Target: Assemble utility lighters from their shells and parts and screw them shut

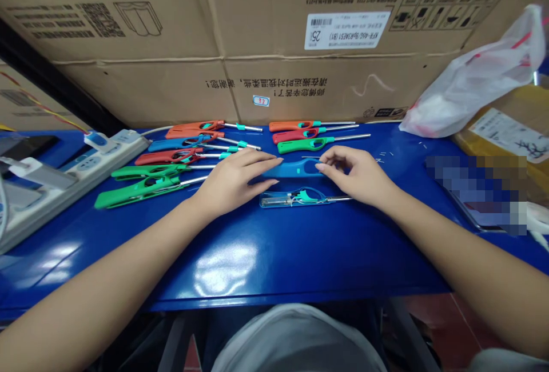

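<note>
A blue lighter casing lies on the blue table between my hands. My left hand rests over its left end, fingers stretched out and touching it. My right hand pinches the casing's right end with curled fingers. Just in front lies a clear inner lighter part with a teal trigger and metal tube, apart from both hands. To the left lies a pile of long-nosed lighters in orange, blue, red and green. Three more lighters, orange, red and green, lie behind my right hand.
A wall of cardboard boxes closes the back of the table. A white power strip sits at the left. A white plastic bag and a brown parcel stand at the right, with a blurred flat object in front.
</note>
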{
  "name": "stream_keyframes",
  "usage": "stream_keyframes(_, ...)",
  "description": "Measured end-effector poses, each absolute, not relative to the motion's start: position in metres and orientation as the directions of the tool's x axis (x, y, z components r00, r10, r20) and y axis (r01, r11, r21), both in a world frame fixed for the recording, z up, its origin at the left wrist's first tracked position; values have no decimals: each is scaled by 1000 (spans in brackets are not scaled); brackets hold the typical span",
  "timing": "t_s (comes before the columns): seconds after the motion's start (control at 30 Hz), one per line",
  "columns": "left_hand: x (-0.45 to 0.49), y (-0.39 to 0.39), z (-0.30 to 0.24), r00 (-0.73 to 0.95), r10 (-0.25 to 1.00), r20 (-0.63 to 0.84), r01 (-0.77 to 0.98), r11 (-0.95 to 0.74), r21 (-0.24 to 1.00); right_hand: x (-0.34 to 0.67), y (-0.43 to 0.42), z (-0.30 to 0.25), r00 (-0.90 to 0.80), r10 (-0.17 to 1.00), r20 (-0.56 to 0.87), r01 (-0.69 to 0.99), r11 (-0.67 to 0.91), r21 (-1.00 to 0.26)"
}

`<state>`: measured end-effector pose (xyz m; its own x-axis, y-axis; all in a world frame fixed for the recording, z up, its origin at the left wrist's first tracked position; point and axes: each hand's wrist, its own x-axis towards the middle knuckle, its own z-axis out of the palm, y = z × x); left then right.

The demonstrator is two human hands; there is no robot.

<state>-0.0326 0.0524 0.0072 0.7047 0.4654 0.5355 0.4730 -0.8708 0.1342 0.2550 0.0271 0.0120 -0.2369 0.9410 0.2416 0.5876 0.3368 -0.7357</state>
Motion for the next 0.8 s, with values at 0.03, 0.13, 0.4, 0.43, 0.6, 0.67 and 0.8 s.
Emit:
stream_keyframes(0.03,-32,51,8,715,439,544,462,-881,103,254,26,14,-229,954,192,538,288,-792)
stream_keyframes(0.13,-31,47,12,746,393,538,429,-901,64,255,25,18,-294,952,84,468,220,-856)
stream_keyframes(0.4,-33,42,19,825,430,367,376,-902,210,258,23,25,-429,902,-53,497,186,-847)
stream_keyframes(0.43,-34,43,19,839,433,330,380,-900,215,259,22,26,-455,890,-37,507,224,-833)
stream_keyframes(0.6,-36,43,20,869,442,223,386,-887,255,260,18,26,-590,806,43,545,438,-715)
stream_keyframes(0.67,-36,42,20,875,435,214,381,-890,250,261,18,23,-629,775,66,542,497,-677)
stream_keyframes(0.8,-34,40,21,886,417,202,376,-902,212,260,19,16,-670,737,89,543,569,-618)
